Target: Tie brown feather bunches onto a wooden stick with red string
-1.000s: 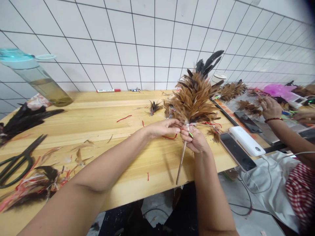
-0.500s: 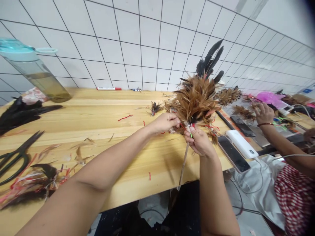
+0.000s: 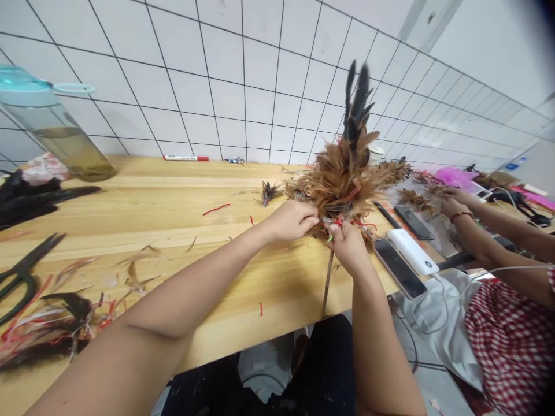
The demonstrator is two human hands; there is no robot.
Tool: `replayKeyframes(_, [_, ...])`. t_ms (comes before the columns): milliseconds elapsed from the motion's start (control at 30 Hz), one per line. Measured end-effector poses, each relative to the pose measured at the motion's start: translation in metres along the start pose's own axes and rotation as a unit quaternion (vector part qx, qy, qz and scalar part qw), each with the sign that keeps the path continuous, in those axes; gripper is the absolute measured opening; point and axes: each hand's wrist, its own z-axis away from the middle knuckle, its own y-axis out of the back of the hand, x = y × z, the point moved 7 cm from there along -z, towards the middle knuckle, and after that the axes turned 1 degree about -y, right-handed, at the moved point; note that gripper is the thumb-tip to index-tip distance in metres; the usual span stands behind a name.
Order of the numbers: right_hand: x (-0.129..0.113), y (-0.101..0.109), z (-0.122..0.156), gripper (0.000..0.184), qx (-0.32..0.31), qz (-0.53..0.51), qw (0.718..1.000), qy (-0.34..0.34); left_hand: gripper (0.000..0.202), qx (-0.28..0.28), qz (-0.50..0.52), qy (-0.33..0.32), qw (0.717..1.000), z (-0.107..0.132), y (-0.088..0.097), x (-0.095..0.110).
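White tiled wall (image 3: 243, 75) with black grout lines behind us, and a long pale wooden workbench (image 3: 143, 190) in front, littered with feather scraps and red wire offcuts (image 3: 217, 208). We've got a brown feather duster (image 3: 347, 179) held up near the bench's front edge, right of centre from where we sit. Its long axis runs close to upright with a slight lean: the black tip feathers point up and away from us toward the wall, while the thin cane handle (image 3: 327, 283) points down and toward us. Our right hand (image 3: 349, 245) is the nearer one, closed around the bound part just above the handle, so the bundle rises from the top of that grip and the handle sticks out below it. Our left hand (image 3: 290, 222) comes in from the left, fingers pinched in at the binding beside the right hand; we can't quite tell what they're pinching, since the red wire and feathers are all bunched up there. Off to the left sit a pile of black feathers (image 3: 26, 199), black-handled scissors (image 3: 21, 277) and a water bottle (image 3: 56, 127). To the right are a power bank (image 3: 406, 251) next to a phone (image 3: 398, 268), and a co-worker's hands (image 3: 455, 205) are busy among more feathers, with a checked cloth (image 3: 511, 341) below.
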Motion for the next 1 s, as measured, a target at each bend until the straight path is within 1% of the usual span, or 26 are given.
replayKeyframes(33, [-0.003, 0.005, 0.001, 0.015, 0.035, 0.088, 0.995, 0.006, 0.023, 0.002, -0.027, -0.021, 0.999, 0.000, 0.000, 0.005])
replayKeyframes(67, [-0.009, 0.009, 0.003, 0.013, 0.071, 0.176, 0.982, 0.016, 0.023, 0.007, -0.055, -0.040, 0.998, 0.001, 0.001, 0.010])
replayKeyframes(100, [-0.015, 0.010, 0.006, 0.010, 0.091, 0.250, 0.964, 0.023, 0.023, 0.013, -0.084, -0.058, 0.995, 0.001, 0.002, 0.014])
replayKeyframes(133, [-0.019, 0.007, 0.009, 0.005, 0.085, 0.303, 0.949, 0.025, 0.023, 0.018, -0.111, -0.075, 0.991, 0.002, 0.004, 0.019])
replayKeyframes(167, [-0.023, 0.004, 0.011, 0.004, 0.074, 0.345, 0.935, 0.027, 0.023, 0.023, -0.137, -0.091, 0.986, 0.003, 0.006, 0.024])
replayKeyframes(233, [-0.029, -0.004, 0.017, 0.019, 0.057, 0.428, 0.901, 0.027, 0.021, 0.024, -0.193, -0.122, 0.973, 0.006, 0.008, 0.034])
replayKeyframes(300, [-0.032, -0.013, 0.021, 0.029, 0.040, 0.509, 0.860, 0.030, 0.021, 0.021, -0.252, -0.156, 0.955, 0.008, 0.009, 0.045])
replayKeyframes(400, [-0.031, -0.032, 0.027, 0.032, -0.004, 0.598, 0.801, 0.041, 0.021, 0.014, -0.312, -0.203, 0.928, 0.012, 0.007, 0.059])
replayKeyframes(467, [-0.027, -0.044, 0.033, 0.032, -0.030, 0.639, 0.767, 0.045, 0.021, 0.013, -0.326, -0.215, 0.921, 0.013, 0.009, 0.063])
replayKeyframes(533, [-0.021, -0.055, 0.040, 0.032, -0.053, 0.670, 0.738, 0.055, 0.021, 0.019, -0.336, -0.209, 0.918, 0.012, 0.013, 0.063])
replayKeyframes(600, [-0.016, -0.067, 0.051, 0.030, -0.089, 0.689, 0.715, 0.084, 0.023, 0.032, -0.345, -0.197, 0.917, 0.010, 0.022, 0.056])
replayKeyframes(700, [-0.013, -0.079, 0.068, 0.025, -0.146, 0.696, 0.690, 0.133, 0.023, 0.052, -0.342, -0.167, 0.923, 0.005, 0.040, 0.032])
replayKeyframes(767, [-0.013, -0.082, 0.078, 0.023, -0.179, 0.691, 0.681, 0.162, 0.019, 0.076, -0.338, -0.125, 0.930, 0.003, 0.056, 0.011])
replayKeyframes(800, [-0.013, -0.082, 0.082, 0.022, -0.192, 0.686, 0.680, 0.172, 0.017, 0.097, -0.340, -0.097, 0.930, 0.004, 0.066, 0.003])
replayKeyframes(833, [-0.013, -0.081, 0.083, 0.021, -0.201, 0.679, 0.684, 0.176, 0.016, 0.126, -0.343, -0.068, 0.929, 0.006, 0.077, -0.001])
replayKeyframes(867, [-0.012, -0.077, 0.083, 0.021, -0.203, 0.668, 0.695, 0.172, 0.017, 0.160, -0.343, -0.045, 0.925, 0.010, 0.089, 0.002])
replayKeyframes(900, [-0.011, -0.073, 0.080, 0.020, -0.201, 0.653, 0.712, 0.162, 0.022, 0.196, -0.337, -0.028, 0.920, 0.016, 0.101, 0.012])
replayKeyframes(933, [-0.010, -0.067, 0.076, 0.019, -0.196, 0.628, 0.738, 0.149, 0.026, 0.229, -0.325, -0.022, 0.917, 0.023, 0.112, 0.028])
replayKeyframes(967, [-0.009, -0.061, 0.071, 0.018, -0.187, 0.589, 0.774, 0.139, 0.029, 0.254, -0.296, -0.033, 0.920, 0.033, 0.121, 0.050])
replayKeyframes(1000, [-0.010, -0.054, 0.066, 0.016, -0.179, 0.526, 0.821, 0.132, 0.029, 0.263, -0.254, -0.043, 0.930, 0.042, 0.128, 0.073])
